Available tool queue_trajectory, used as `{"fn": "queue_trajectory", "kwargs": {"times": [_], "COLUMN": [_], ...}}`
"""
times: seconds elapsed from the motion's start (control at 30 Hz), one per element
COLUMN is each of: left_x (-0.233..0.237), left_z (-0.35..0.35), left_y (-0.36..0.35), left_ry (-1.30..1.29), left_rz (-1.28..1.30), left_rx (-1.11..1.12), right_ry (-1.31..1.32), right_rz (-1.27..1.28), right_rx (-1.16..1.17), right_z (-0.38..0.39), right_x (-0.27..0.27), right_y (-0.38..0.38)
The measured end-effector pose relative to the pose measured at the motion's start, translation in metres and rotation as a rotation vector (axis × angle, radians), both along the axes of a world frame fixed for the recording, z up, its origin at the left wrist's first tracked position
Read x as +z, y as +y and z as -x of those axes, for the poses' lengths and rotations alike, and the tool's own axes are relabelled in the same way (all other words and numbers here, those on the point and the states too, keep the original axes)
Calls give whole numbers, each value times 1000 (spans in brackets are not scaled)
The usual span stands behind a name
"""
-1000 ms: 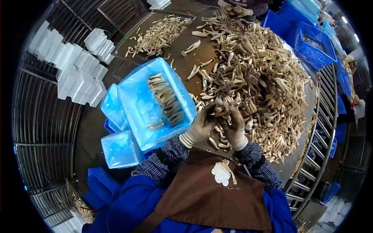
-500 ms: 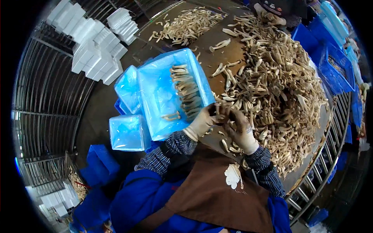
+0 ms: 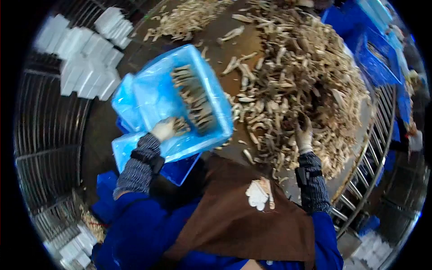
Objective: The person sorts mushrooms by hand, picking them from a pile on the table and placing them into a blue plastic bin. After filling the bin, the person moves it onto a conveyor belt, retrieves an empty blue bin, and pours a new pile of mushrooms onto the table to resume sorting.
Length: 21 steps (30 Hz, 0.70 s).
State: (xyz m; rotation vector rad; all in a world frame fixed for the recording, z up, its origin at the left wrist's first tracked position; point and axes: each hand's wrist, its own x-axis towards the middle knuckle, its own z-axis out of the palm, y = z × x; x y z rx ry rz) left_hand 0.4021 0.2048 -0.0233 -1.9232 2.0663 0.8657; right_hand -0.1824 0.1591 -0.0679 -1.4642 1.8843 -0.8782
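Observation:
My left hand, in a pale glove, is inside a crate lined with blue plastic. Its fingers are closed around a few mushrooms low over the liner. Alongside, a neat row of mushrooms lies against the crate's right side. My right hand, gloved and dark at the fingertips, reaches into the large mushroom heap on the table. Its fingers blend into the heap, and I cannot tell whether they grip a mushroom.
A smaller mushroom pile lies at the far side of the table. White foam boxes are stacked at the left. Blue crates stand at the far right, above a metal railing.
My hands were together over the table between crate and heap. The left has gone into the lined crate with mushrooms; the right has moved onto the heap. The head view has shifted.

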Motion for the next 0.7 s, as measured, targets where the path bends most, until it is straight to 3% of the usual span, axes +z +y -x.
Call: {"fn": "queue_trajectory", "kwargs": {"times": [0.03, 0.1, 0.13, 0.17, 0.23, 0.27, 0.3, 0.33, 0.4, 0.5, 0.6, 0.63, 0.67, 0.7], "left_x": [-18, 33, 25, 13, 1, -1, 3, 8, 42, 87, 94, 89, 83, 74], "left_z": [-5, 20, 18, 8, 4, 5, 8, 11, 35, 92, 171, 199, 230, 260], "left_y": [4, 1, 6, 13, 21, 23, 21, 17, 4, -21, -35, -39, -44, -49], "left_ry": [25, -13, -5, -52, -106, -87, -69, -73, 54, 219, 666, 763, 808, 852], "left_rz": [1, -122, -123, -81, -35, 17, 73, 85, 401, 580, 465, 352, 324, 294], "left_rx": [-60, -3, -11, -69, -127, -104, -79, -77, 15, 97, 131, 125, 82, 38], "right_ry": [80, 287, 156, 334, 592, 524, 691, 728, 758, 594, 51, -104, -289, -520], "right_rz": [9, 122, 73, 112, -87, -234, -489, -568, -638, -615, -293, -354, -207, -173], "right_rx": [52, 122, 119, 159, 211, 197, 204, 218, 230, 219, -4, -130, -29, -64], "right_z": [1, -5, -11, -6, -11, -20, -35, -35, -33, -7, 39, 30, 49, 39], "right_x": [10, 54, 67, 58, 41, 40, 59, 57, 53, 49, 4, 36, 4, 26], "right_y": [-4, -6, -16, -18, -26, -37, -47, -58, -68, -67, -48, -35, -25, -16]}}
